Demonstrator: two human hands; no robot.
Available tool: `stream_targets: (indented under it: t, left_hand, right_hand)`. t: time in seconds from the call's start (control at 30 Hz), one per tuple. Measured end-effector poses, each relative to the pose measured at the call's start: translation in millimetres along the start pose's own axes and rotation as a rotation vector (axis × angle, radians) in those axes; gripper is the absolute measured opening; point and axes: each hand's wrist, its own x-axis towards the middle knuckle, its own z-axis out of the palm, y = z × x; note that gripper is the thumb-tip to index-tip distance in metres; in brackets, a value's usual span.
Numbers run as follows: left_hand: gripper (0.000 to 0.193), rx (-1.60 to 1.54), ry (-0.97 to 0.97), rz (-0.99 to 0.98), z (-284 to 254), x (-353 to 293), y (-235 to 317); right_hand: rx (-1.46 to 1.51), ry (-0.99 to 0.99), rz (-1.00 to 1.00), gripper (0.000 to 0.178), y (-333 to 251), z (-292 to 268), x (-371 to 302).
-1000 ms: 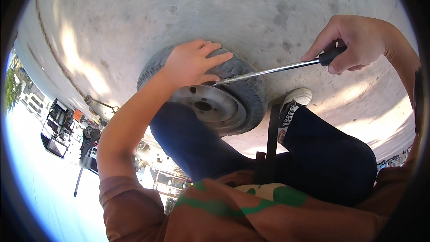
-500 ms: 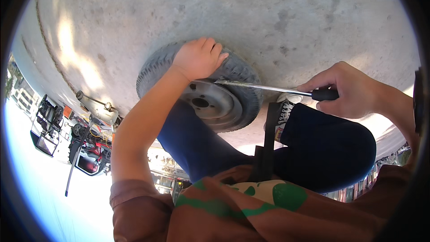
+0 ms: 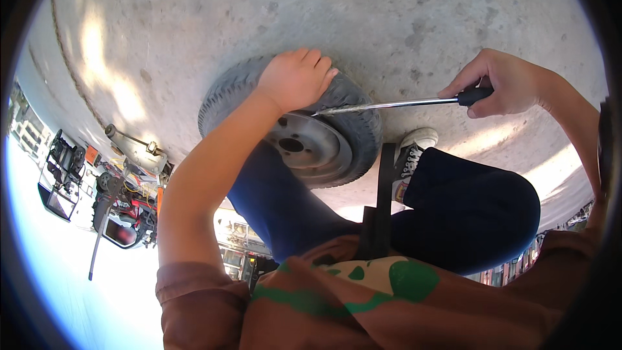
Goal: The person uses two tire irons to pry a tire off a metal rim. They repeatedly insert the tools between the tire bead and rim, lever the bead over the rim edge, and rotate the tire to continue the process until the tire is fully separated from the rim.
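Note:
A worn black tire (image 3: pixel 360 131) on a grey steel wheel rim (image 3: pixel 332 149) stands in front of me, partly hidden by my left forearm. My left hand (image 3: pixel 297 79) is closed over the top of the tire, with its fingers curled on the rubber. In my right hand (image 3: pixel 504 85) is the black handle of a long pry bar (image 3: pixel 414 102). The fingers are wrapped round the handle. Its shiny shaft runs leftward across the tire sidewall, and the tip lies where tire and rim meet, just below my left hand.
My bent legs (image 3: pixel 466 210) are close to the wheel, with one shoe (image 3: pixel 414 149) at its right. A floor jack (image 3: pixel 136 149) stands on the concrete floor (image 3: pixel 194 13) to the left. Machinery with red and black parts (image 3: pixel 123 217) is beyond it.
My right hand has risen, lifting the pry bar's handle end so that the shaft now slopes up to the right. The tip stays at the rim's edge. My left hand has shifted slightly right and up.

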Motion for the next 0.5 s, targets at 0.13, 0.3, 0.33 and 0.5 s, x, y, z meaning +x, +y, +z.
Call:
stream_targets:
  t: [0.13,0.3,0.33,0.5]
  left_hand:
    - [0.017,0.005,0.012,-0.002,1,3,1]
    - [0.018,-0.001,-0.01,-0.043,2,3,2]
    - [0.02,0.001,-0.041,-0.073,3,2,3]
    - [0.02,-0.003,-0.046,-0.064,2,-1,7]
  right_hand:
    - [-0.024,0.016,0.053,0.039,-24,8,-9]
    - [0.078,0.038,0.093,0.036,-49,43,-31]
    - [0.131,0.059,0.046,0.037,-51,55,-37]
    - [-0.039,-0.029,0.112,0.038,-31,25,-17]
